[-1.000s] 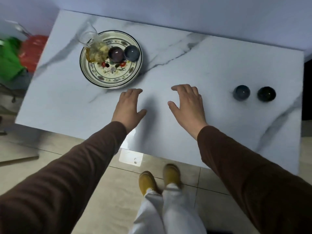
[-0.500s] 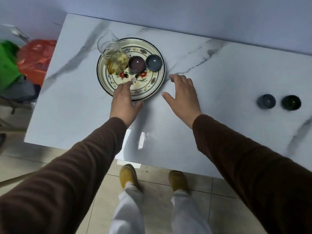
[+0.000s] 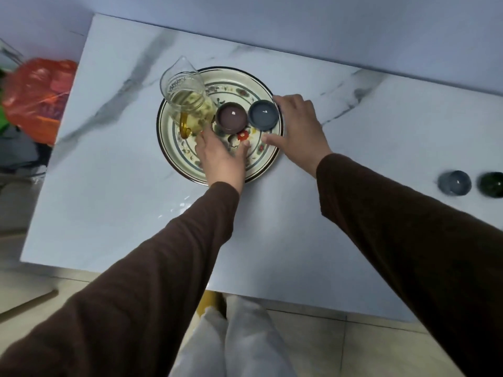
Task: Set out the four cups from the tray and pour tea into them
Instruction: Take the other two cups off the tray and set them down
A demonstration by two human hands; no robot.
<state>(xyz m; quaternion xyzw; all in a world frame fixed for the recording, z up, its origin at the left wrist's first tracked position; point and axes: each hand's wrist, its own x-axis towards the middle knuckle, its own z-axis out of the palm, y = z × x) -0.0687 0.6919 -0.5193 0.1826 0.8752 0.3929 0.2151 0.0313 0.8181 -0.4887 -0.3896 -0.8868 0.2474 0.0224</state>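
A round patterned tray (image 3: 253,170) sits on the marble table and carries a glass pitcher of tea (image 3: 187,102), a purple cup (image 3: 230,117) and a blue-grey cup (image 3: 264,115). My left hand (image 3: 220,156) lies open over the tray just below the purple cup, fingers spread, holding nothing. My right hand (image 3: 299,126) is open at the tray's right rim, its fingers and thumb curved around the blue-grey cup without closing on it. Two more cups stand on the table at the far right: a blue one (image 3: 454,183) and a dark green one (image 3: 491,185).
The white marble table (image 3: 109,200) has its near edge toward me and a wall behind it. An orange plastic bag (image 3: 35,96) and other clutter lie off the table's left side. My legs and yellow shoes are below the near edge.
Both hands have moved forward from the bare tabletop onto the tray; the left now sits below the purple cup and the right curls beside the blue-grey cup. The view has shifted left.
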